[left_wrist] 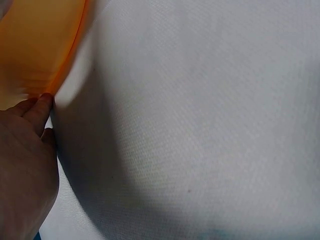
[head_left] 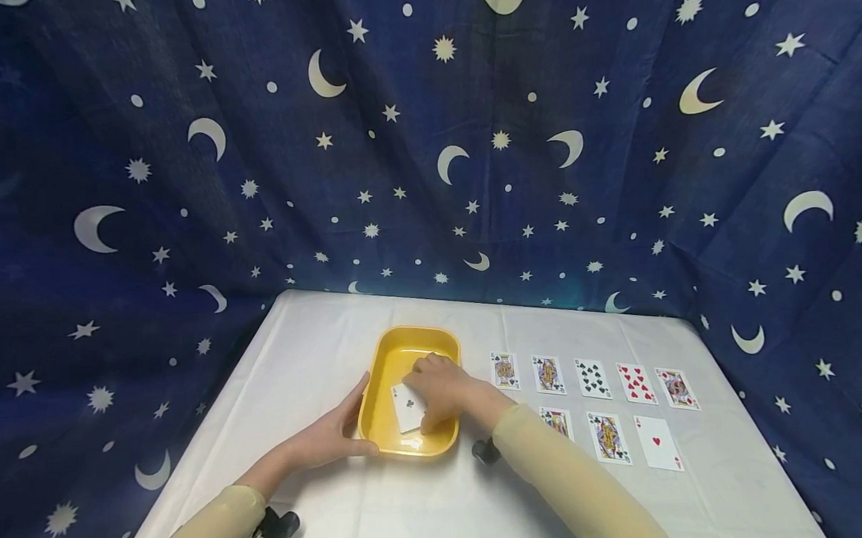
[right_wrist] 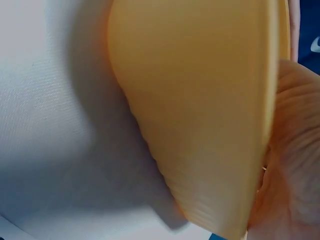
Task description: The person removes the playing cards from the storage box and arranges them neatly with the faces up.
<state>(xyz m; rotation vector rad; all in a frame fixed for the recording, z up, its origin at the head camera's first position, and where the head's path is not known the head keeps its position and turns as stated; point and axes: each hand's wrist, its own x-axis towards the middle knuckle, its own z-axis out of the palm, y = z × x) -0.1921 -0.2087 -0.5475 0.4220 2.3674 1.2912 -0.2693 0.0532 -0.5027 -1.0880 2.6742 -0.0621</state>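
Note:
A yellow tray stands on the white-covered table. My left hand touches its near left corner, fingers along the left side and thumb at the front; in the left wrist view the fingertips of that hand meet the orange-looking rim. Reaching inside, my right hand pinches an ace of clubs playing card, thumb at its right edge and fingers at the far edge. From the right wrist the tray's outer wall hides the card, and only part of the right hand shows.
Right of the tray, several face-up cards lie in two rows. The far row includes a ten of hearts; the near one has a queen of clubs and an ace of hearts. A blue moon-and-star curtain hangs behind.

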